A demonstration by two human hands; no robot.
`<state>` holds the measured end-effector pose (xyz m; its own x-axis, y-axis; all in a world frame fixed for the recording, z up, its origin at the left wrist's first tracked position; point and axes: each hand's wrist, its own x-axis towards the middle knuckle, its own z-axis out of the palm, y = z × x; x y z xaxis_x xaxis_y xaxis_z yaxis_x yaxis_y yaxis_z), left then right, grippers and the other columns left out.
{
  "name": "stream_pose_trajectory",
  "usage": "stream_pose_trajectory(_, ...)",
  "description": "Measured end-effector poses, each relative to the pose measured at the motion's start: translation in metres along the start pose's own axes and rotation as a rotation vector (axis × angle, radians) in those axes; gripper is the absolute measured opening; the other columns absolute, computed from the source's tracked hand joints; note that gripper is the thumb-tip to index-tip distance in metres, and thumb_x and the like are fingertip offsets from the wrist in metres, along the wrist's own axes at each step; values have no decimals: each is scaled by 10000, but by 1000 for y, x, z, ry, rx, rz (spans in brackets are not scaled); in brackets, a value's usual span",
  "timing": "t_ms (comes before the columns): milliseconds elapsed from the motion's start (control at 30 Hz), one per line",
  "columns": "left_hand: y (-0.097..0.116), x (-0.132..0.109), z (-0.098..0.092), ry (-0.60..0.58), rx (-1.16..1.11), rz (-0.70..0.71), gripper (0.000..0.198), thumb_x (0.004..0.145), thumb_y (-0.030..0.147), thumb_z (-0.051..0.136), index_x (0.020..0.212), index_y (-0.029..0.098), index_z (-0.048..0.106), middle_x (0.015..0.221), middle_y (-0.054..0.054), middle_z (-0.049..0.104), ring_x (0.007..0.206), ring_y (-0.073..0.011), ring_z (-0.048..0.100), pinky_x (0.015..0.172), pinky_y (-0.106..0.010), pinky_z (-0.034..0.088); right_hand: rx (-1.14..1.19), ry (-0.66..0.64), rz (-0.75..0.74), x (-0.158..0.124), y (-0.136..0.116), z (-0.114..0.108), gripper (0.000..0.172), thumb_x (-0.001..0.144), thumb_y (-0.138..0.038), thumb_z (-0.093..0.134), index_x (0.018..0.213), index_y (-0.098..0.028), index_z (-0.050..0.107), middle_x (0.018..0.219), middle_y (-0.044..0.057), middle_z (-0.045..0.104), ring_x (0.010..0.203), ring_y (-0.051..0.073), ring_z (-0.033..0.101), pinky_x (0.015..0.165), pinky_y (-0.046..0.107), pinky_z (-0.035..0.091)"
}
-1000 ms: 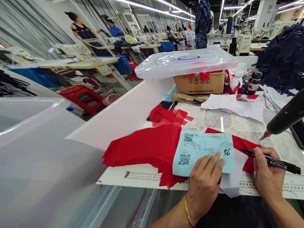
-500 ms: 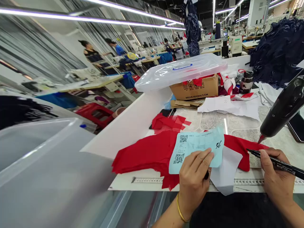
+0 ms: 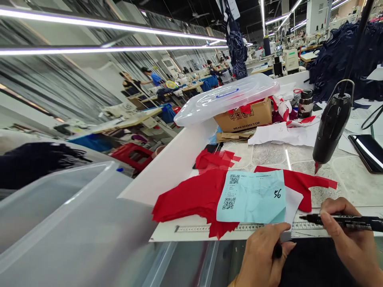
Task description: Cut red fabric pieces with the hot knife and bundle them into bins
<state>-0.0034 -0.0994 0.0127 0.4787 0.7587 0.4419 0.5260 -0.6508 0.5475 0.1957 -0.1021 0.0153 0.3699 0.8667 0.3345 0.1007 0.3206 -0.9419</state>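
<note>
My right hand point(image 3: 350, 239) grips a black marker pen point(image 3: 359, 222), its bare tip pointing left over the table's front edge. My left hand point(image 3: 266, 255) pinches the lower edge of a white paper piece point(image 3: 295, 201). A black pen cap point(image 3: 277, 250) is tucked in the same hand's fingers. Just above it lies a light blue paper slip point(image 3: 253, 195) with QR codes and a handwritten "56". The slip rests on a stack of red fabric pieces point(image 3: 188, 195), partly covering it. More red fabric point(image 3: 299, 183) extends to the right beneath the papers.
A black tool with a red tip point(image 3: 332, 127) hangs above the table's right side. A measuring tape point(image 3: 191, 229) runs along the front edge. Behind are a cardboard box point(image 3: 245, 116) under a clear lid point(image 3: 227, 97), a jar point(image 3: 305, 103) and a phone point(image 3: 366, 149). A plastic bin point(image 3: 74, 223) stands left.
My left hand has moved off the blue slip, down to the white paper's lower edge. The slip now lies flatter. My right hand, with the marker, has drawn down away from the red fabric.
</note>
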Motion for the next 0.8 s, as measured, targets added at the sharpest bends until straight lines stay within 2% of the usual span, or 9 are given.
stream_pose_trajectory(133, 9, 8, 10, -124, -233, -228, 175, 987, 364, 460, 1020, 202, 520, 609, 39, 548, 532, -124, 525, 508, -227, 433, 97, -181, 13, -10, -10, 0, 244, 858, -380, 655, 685, -223, 587, 548, -28, 513, 451, 98, 457, 413, 206, 388)
stream_pose_trajectory(267, 15, 13, 13, -135, -238, -219, 139, 984, 306, 442, 937, 210, 531, 648, 23, 569, 563, -124, 536, 533, -231, 434, 114, -201, -2, -13, -13, -4, 224, 869, -346, 644, 693, -224, 581, 551, -32, 501, 462, 95, 453, 426, 200, 393)
stream_pose_trajectory(367, 13, 11, 11, -110, -97, -136, 173, 972, 213, 434, 859, 209, 565, 704, -4, 624, 633, -135, 588, 581, -243, 458, 112, -168, -3, -13, -11, -7, 222, 868, -350, 644, 696, -225, 580, 543, -33, 496, 456, 97, 454, 423, 201, 396)
stream_pose_trajectory(433, 7, 7, 6, -73, 99, -71, 203, 956, 148, 418, 882, 201, 599, 717, -19, 639, 654, -153, 596, 599, -270, 462, 89, -135, 9, -13, -9, -11, 213, 862, -349, 650, 703, -225, 583, 550, -31, 497, 463, 101, 463, 429, 205, 405)
stream_pose_trajectory(533, -6, 2, -8, -24, 408, 49, 275, 930, 96, 417, 1099, 177, 617, 697, -19, 638, 626, -170, 586, 569, -291, 435, 31, -74, 28, -13, -5, -16, 224, 845, -370, 665, 692, -226, 588, 560, -26, 499, 472, 107, 471, 428, 210, 412)
stream_pose_trajectory(600, -14, -1, -18, -23, 528, 99, 362, 927, 94, 421, 1256, 157, 559, 685, -7, 630, 609, -165, 583, 556, -287, 423, -12, -33, 30, -13, -2, -18, 257, 832, -402, 674, 667, -227, 585, 557, -22, 502, 463, 108, 463, 414, 211, 403)
stream_pose_trajectory(667, -21, -1, -24, -40, 611, 109, 396, 930, 111, 428, 1315, 134, 522, 686, -5, 629, 612, -165, 586, 564, -290, 424, -54, 14, 35, -13, 2, -20, 291, 816, -439, 684, 646, -226, 582, 559, -16, 514, 451, 105, 446, 398, 214, 388)
stream_pose_trajectory(800, -29, 4, -24, -52, 725, 116, 293, 898, 128, 496, 1160, 120, 626, 682, -12, 640, 632, -188, 596, 609, -324, 435, -125, 56, 92, -17, 12, -26, 301, 801, -475, 696, 664, -228, 593, 533, -26, 495, 425, 98, 397, 362, 218, 338)
